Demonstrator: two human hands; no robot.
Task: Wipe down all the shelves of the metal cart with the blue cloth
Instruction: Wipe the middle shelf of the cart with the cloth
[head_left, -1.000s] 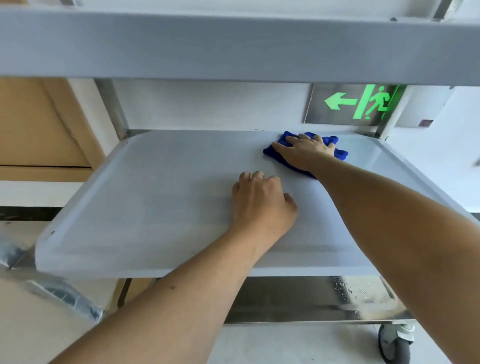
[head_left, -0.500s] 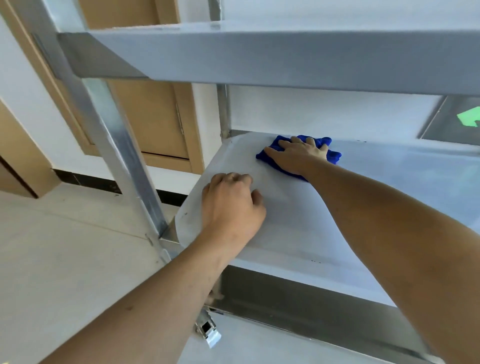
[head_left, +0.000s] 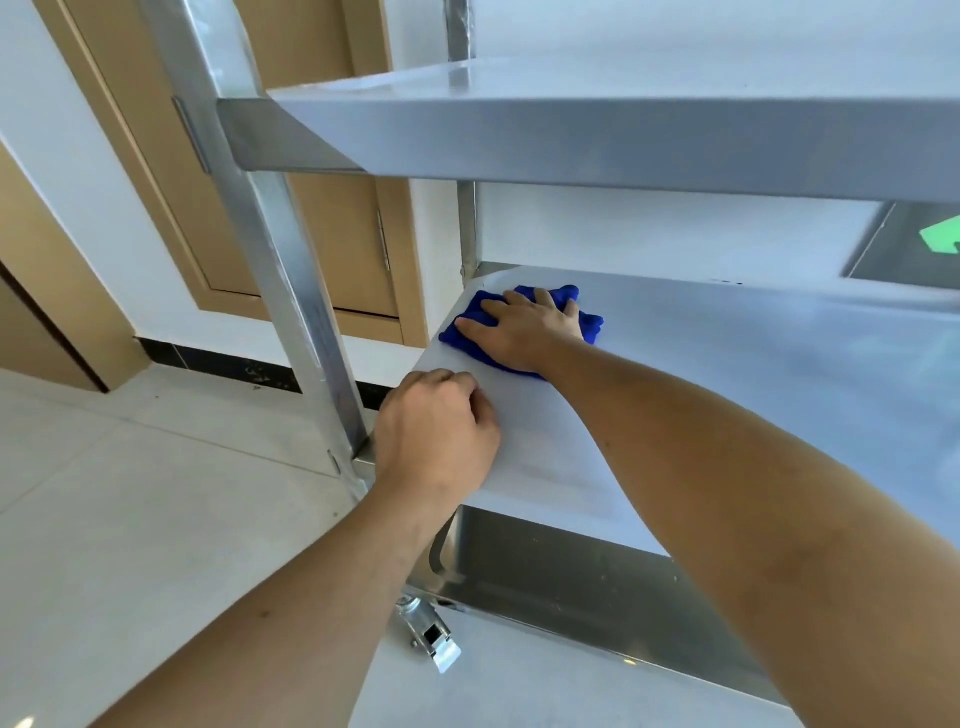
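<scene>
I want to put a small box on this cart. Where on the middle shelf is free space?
The grey metal middle shelf is bare right of the right hand, which presses the blue cloth at the far left corner. The near left corner is taken by the left hand.

One view only, worn on the person's head, so nothing is shared with a second camera. It looks forward and down from close in, at the left end of the metal cart (head_left: 291, 291); wide lens, edges bowed. Top shelf (head_left: 571, 135) crosses near the lens overhead, middle shelf (head_left: 753, 374) fills centre right. Both forearms enter from the bottom edge; floor (head_left: 130, 519) lower left, door (head_left: 322, 228) behind
</scene>
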